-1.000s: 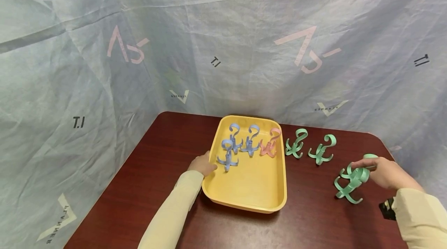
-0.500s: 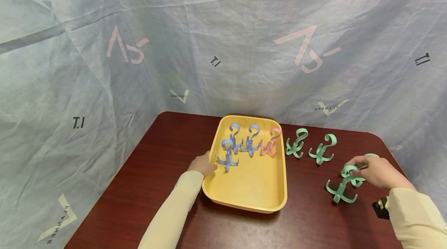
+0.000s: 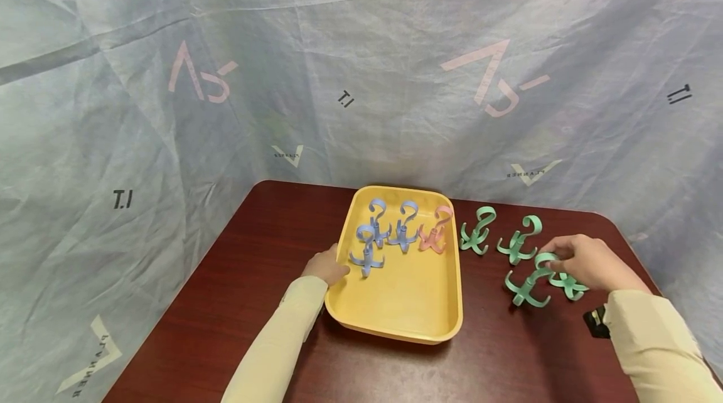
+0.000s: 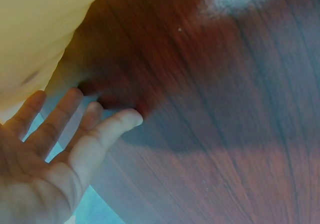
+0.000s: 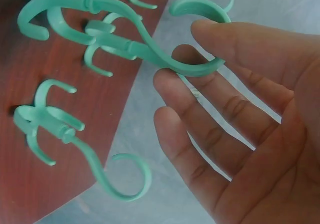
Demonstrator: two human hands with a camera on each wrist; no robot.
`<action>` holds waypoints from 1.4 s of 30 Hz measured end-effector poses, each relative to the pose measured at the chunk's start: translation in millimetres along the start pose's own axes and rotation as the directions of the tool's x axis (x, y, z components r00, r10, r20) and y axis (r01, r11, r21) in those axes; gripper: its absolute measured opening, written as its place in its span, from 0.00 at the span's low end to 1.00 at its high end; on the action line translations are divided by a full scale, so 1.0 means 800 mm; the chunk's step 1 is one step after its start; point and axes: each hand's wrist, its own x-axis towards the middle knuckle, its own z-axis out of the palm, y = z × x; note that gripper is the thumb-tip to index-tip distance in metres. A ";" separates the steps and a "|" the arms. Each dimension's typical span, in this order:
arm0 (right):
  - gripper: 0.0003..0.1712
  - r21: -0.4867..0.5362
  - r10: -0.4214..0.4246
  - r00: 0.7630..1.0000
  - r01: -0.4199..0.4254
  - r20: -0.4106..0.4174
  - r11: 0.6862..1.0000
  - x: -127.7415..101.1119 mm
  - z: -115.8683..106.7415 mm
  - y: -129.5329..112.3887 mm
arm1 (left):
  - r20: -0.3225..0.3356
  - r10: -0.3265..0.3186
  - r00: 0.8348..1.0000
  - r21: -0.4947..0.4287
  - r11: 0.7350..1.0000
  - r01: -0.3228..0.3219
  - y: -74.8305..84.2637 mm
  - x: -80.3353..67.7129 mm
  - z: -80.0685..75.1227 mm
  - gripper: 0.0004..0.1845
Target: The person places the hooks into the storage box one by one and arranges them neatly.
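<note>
On the dark surface (image 3: 395, 371), right of the yellow tray (image 3: 459, 302), the right hand (image 3: 584, 262) pinches a green hook (image 3: 528, 284) by its curl and has carried it leftward toward the tray since a second ago. The left hand (image 3: 326, 267) still rests against the tray's rim, fingers seemingly relaxed.
</note>
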 end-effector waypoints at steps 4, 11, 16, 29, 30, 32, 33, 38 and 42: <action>0.11 0.011 -0.010 1.000 0.010 -0.007 1.000 0.004 -0.002 -0.012 | 0.002 0.003 1.000 0.003 1.000 -0.003 0.001 -0.003 -0.003 0.29; 0.12 -0.035 -0.054 0.997 0.052 -0.047 0.998 0.010 -0.005 -0.031 | -0.001 0.002 1.000 -0.001 1.000 -0.002 0.003 -0.007 -0.005 0.30; 0.12 -0.056 -0.102 0.990 0.097 -0.101 0.994 0.013 -0.006 -0.046 | -0.003 0.011 1.000 0.005 1.000 -0.011 0.003 -0.008 -0.006 0.29; 0.10 -0.050 -0.146 0.980 0.140 -0.138 0.989 0.023 -0.015 -0.090 | 0.001 0.002 1.000 -0.004 1.000 -0.002 0.002 -0.010 -0.007 0.31; 0.10 -0.054 -0.151 0.979 0.144 -0.137 0.988 0.024 -0.016 -0.093 | 0.001 0.004 1.000 -0.005 1.000 -0.004 0.002 -0.009 -0.007 0.31; 0.11 -0.050 -0.153 0.979 0.148 -0.132 0.988 0.026 -0.017 -0.099 | 0.001 0.008 1.000 -0.002 1.000 -0.008 0.001 -0.009 -0.007 0.31; 0.11 -0.049 -0.156 0.979 0.151 -0.135 0.987 0.027 -0.018 -0.103 | 0.000 0.009 1.000 -0.001 1.000 -0.009 0.001 -0.009 -0.007 0.31; 0.12 -0.056 -0.195 0.964 0.188 -0.182 0.981 0.031 -0.019 -0.119 | -0.001 0.004 1.000 -0.003 1.000 -0.004 0.003 -0.007 -0.006 0.31; 0.13 -0.064 -0.215 0.955 0.206 -0.206 0.977 0.035 -0.018 -0.130 | 0.004 0.002 1.000 0.007 1.000 -0.003 0.003 -0.004 -0.004 0.31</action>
